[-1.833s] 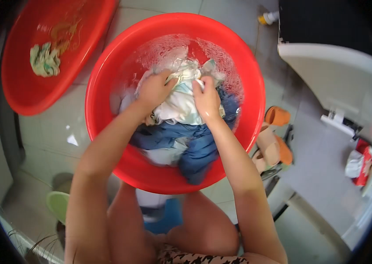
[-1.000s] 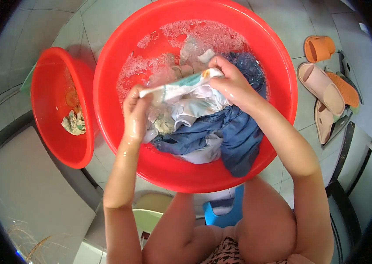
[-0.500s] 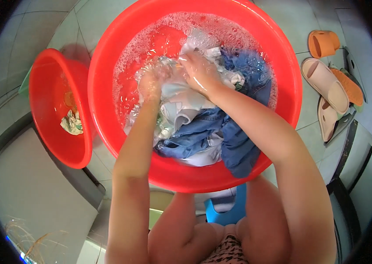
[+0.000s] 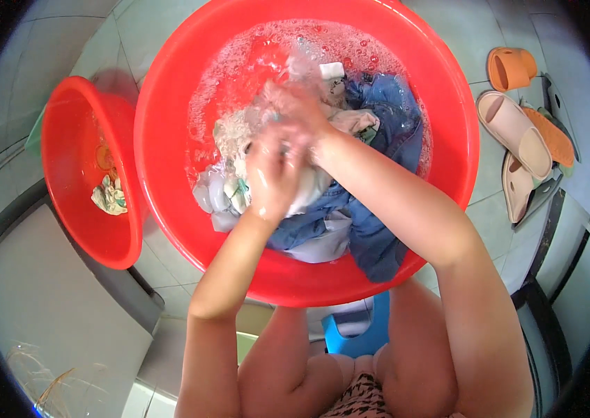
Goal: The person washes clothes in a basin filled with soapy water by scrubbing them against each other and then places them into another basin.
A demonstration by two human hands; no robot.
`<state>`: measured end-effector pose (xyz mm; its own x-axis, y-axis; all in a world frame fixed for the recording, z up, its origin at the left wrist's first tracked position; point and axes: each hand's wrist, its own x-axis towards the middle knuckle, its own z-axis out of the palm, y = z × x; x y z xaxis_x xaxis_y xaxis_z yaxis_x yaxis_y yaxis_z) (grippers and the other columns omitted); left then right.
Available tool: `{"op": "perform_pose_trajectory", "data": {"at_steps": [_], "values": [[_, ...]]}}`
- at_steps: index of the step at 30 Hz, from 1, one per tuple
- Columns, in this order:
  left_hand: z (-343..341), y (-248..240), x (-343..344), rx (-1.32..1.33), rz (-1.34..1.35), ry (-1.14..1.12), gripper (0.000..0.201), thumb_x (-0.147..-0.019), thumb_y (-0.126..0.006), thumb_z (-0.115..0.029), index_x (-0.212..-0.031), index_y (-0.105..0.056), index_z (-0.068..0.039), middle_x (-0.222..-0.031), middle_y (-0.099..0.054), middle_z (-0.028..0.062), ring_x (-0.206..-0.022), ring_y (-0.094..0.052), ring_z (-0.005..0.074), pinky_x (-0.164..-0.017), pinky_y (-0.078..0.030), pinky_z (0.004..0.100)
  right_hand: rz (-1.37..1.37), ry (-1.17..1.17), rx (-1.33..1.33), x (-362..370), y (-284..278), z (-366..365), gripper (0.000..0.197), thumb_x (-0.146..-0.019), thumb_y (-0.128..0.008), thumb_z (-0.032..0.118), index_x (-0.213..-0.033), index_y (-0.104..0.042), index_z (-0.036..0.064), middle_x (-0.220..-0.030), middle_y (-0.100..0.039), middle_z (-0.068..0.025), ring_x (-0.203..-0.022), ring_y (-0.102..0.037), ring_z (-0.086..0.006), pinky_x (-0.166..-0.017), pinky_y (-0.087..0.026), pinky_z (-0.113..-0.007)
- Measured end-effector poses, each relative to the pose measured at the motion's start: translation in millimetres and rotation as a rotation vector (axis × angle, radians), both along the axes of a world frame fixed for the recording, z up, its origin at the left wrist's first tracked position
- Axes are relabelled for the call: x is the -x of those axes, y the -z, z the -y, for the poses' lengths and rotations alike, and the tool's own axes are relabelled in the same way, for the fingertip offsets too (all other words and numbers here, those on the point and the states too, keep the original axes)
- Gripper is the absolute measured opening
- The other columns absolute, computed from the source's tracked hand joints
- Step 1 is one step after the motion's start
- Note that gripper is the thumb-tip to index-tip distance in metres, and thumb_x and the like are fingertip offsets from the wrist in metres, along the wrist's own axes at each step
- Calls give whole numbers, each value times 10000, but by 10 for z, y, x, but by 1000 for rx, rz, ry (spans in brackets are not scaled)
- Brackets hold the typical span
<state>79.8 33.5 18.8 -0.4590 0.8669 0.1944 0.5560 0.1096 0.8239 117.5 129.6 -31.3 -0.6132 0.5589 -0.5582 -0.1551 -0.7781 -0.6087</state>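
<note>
Both hands are together over a large red tub point(image 4: 458, 160) of sudsy water, working a wet white garment point(image 4: 312, 187) between them. My left hand point(image 4: 274, 167) has its fingers curled in against the cloth. Just beyond it, my right hand point(image 4: 302, 108) is closed on the same light fabric, its fingertips softened by motion and spray. Blue denim point(image 4: 396, 115) lies bunched to the right and hangs over the near rim. Pale, patterned cloth point(image 4: 232, 139) is heaped at the left of the pile.
A smaller red basin point(image 4: 93, 230) with a crumpled patterned cloth point(image 4: 110, 195) leans at the left. Orange slippers point(image 4: 511, 68) and pale slippers point(image 4: 514, 132) lie on the tiled floor at right. A blue plastic stool point(image 4: 361, 341) shows between my legs.
My left hand has moved right and nearer to my body, closing in on the right hand. My right hand has shifted slightly, and the white garment is bunched up between them.
</note>
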Motion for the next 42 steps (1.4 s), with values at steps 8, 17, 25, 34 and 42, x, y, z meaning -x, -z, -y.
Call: {"op": "perform_pose_trajectory", "data": {"at_steps": [8,17,25,34,42], "values": [[-197,5,588,277,310,-326,247,-809,-695,-212,-662,-601,-37,-586,-551,120,-487,-541,279,-485,-440,395,129,-24,372,140,-398,404,274,-948,-508,238,-782,-569,29,-744,-560,-18,-711,-532,-116,-607,-431,-309],[-236,30,425,276,152,-226,286,-947,-554,-213,-777,-646,-3,-670,-621,85,-617,-561,145,-605,-461,322,247,-85,136,-119,-458,144,309,-939,-532,312,-791,-585,46,-678,-551,-23,-614,-540,-141,-545,-437,-328],[126,834,774,383,401,-95,289,-900,-639,-276,-1038,-623,-22,-964,-653,123,-881,-597,179,-775,-475,323,403,-347,-1094,-235,-34,-90,268,-869,-637,246,-964,-596,-2,-852,-624,-130,-761,-633,-234,-688,-496,-367],[448,1399,717,371,-285,-72,365,-929,-481,-111,-1286,-431,-59,-1040,-608,139,-954,-598,259,-871,-478,325,237,-86,-620,36,837,144,185,-912,-568,187,-1015,-645,54,-909,-642,-133,-947,-622,-258,-820,-488,-342],[-56,27,152,36,88,16,174,-799,-703,-111,-945,-649,-32,-805,-637,134,-721,-619,324,-681,-505,371,116,-143,-727,-77,-73,32,217,-930,-505,209,-876,-627,37,-820,-626,-65,-736,-603,-172,-638,-492,-306]]}}
